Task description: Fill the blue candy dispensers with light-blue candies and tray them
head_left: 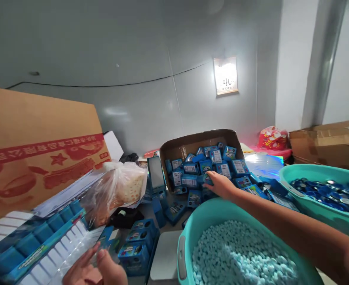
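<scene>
My right hand (219, 184) reaches over a teal basin (189, 225) of pale blue candies (230, 245). Its fingers are closed on a small blue box (207, 179) at the front of a heap of like boxes, which spills from a tipped brown carton (192, 140). Low in the view, my left hand (95, 269) is palm up, thumb and fingers apart, with nothing clearly held. Beside it on the left lies a display tray (40, 253) with a row of blue boxes and white dividers. A short row of blue boxes (135, 249) stands to its right.
A second teal basin (311, 206) at the right holds blue and silver lids (334, 194). A large printed carton (44, 150) stands at the left, with a clear plastic bag (115, 190) near it. A grey-white lid (167, 255) lies beside the candy basin.
</scene>
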`<state>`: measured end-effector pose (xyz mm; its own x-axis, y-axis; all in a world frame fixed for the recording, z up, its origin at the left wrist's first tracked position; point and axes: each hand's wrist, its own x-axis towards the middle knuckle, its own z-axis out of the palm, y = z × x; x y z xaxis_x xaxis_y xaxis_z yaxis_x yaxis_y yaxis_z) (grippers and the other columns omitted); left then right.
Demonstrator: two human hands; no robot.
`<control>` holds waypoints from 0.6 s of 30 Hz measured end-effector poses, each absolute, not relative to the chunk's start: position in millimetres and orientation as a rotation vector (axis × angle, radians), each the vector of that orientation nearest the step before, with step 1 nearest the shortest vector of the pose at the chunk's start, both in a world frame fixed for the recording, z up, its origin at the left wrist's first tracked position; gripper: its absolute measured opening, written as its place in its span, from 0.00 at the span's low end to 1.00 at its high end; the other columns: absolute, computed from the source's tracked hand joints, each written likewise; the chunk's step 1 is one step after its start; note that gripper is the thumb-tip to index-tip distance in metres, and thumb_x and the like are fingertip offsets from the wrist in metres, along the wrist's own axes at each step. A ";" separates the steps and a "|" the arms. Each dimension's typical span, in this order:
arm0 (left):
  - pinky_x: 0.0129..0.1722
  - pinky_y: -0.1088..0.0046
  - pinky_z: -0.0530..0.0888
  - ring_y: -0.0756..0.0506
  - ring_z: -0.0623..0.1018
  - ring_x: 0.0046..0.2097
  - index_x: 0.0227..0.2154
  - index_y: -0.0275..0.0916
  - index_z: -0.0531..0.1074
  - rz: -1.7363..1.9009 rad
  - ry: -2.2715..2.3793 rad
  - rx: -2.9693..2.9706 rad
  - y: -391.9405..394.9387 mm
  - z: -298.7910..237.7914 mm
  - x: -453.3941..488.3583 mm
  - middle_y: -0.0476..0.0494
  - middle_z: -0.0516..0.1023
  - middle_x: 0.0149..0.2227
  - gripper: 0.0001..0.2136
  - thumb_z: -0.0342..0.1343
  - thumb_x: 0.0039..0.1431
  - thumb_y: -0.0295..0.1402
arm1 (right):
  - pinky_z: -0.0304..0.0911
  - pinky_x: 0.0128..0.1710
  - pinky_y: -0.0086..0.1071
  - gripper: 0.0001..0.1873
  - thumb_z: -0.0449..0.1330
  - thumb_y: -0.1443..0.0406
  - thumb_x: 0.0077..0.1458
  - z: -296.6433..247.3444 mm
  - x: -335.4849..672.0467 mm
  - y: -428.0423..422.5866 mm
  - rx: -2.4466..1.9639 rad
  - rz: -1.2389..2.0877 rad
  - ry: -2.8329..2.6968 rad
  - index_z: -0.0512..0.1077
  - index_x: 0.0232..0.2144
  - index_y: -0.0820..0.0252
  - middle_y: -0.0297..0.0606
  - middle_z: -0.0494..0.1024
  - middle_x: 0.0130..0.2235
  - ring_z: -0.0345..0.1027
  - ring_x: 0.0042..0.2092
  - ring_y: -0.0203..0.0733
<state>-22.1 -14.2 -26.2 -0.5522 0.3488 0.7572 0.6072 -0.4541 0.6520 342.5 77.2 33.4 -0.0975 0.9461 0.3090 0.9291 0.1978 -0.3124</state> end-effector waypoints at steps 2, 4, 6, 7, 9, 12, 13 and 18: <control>0.55 0.45 0.70 0.36 0.75 0.49 0.59 0.42 0.57 -2.309 -1.402 -1.479 -19.2 -6.7 13.5 0.38 0.71 0.46 0.29 0.58 0.57 0.44 | 0.63 0.45 0.34 0.24 0.57 0.51 0.62 48.0 340.4 44.4 -1.653 0.071 -2.040 0.63 0.53 0.60 0.45 0.74 0.51 0.70 0.49 0.47; 0.58 0.49 0.69 0.34 0.69 0.58 0.60 0.45 0.56 -2.156 -1.398 -2.008 -22.3 14.2 52.6 0.35 0.66 0.57 0.35 0.64 0.51 0.43 | 0.63 0.37 0.31 0.23 0.60 0.47 0.58 59.3 333.2 9.7 -1.453 0.260 -2.120 0.64 0.45 0.58 0.38 0.76 0.41 0.71 0.40 0.42; 0.57 0.55 0.70 0.33 0.69 0.59 0.60 0.45 0.61 -1.716 -1.398 -2.744 -22.3 30.8 84.8 0.36 0.67 0.59 0.39 0.69 0.45 0.43 | 0.62 0.32 0.31 0.24 0.64 0.48 0.53 63.5 324.2 -19.6 -1.324 0.471 -2.157 0.65 0.42 0.57 0.35 0.76 0.38 0.70 0.35 0.41; 0.52 0.60 0.73 0.36 0.73 0.54 0.58 0.45 0.65 -1.453 -1.425 -3.102 -20.6 35.6 96.2 0.38 0.72 0.55 0.34 0.68 0.47 0.43 | 0.62 0.31 0.32 0.25 0.66 0.49 0.49 62.0 320.7 -31.3 -1.350 0.528 -2.139 0.65 0.42 0.57 0.35 0.76 0.37 0.69 0.34 0.41; 0.41 0.67 0.74 0.41 0.77 0.43 0.51 0.43 0.71 -1.098 -1.460 -3.504 -13.1 36.6 109.3 0.43 0.78 0.44 0.24 0.65 0.51 0.41 | 0.66 0.34 0.35 0.27 0.67 0.54 0.47 51.4 317.5 -49.8 -1.456 0.592 -2.043 0.66 0.47 0.57 0.39 0.77 0.40 0.71 0.38 0.45; 0.38 0.69 0.72 0.42 0.77 0.39 0.43 0.40 0.73 -1.235 -1.716 -3.332 6.2 20.8 113.9 0.46 0.79 0.38 0.17 0.61 0.54 0.42 | 0.65 0.54 0.48 0.42 0.63 0.57 0.51 22.4 318.9 -73.6 -1.613 0.536 -1.936 0.53 0.65 0.59 0.53 0.66 0.61 0.62 0.60 0.58; 0.39 0.69 0.72 0.41 0.78 0.40 0.42 0.39 0.73 -1.312 -1.781 -3.242 12.9 13.9 114.3 0.46 0.80 0.38 0.17 0.62 0.53 0.43 | 0.58 0.61 0.52 0.47 0.61 0.55 0.53 11.4 319.1 -81.8 -1.637 0.535 -2.001 0.46 0.69 0.59 0.54 0.56 0.67 0.51 0.66 0.61; 0.42 0.66 0.72 0.40 0.78 0.42 0.41 0.38 0.74 -1.598 -1.832 -3.081 24.9 -7.0 120.8 0.45 0.80 0.39 0.20 0.64 0.50 0.45 | 0.37 0.69 0.56 0.54 0.61 0.46 0.54 -32.9 310.6 -110.6 -1.500 1.011 -2.522 0.39 0.71 0.58 0.47 0.38 0.71 0.32 0.71 0.63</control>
<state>120.8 24.9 -7.0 0.3442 0.9134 0.2174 0.3392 -0.3368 0.8783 310.6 -110.6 -32.9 -0.5321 0.7978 -0.2835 0.7728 0.3208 -0.5476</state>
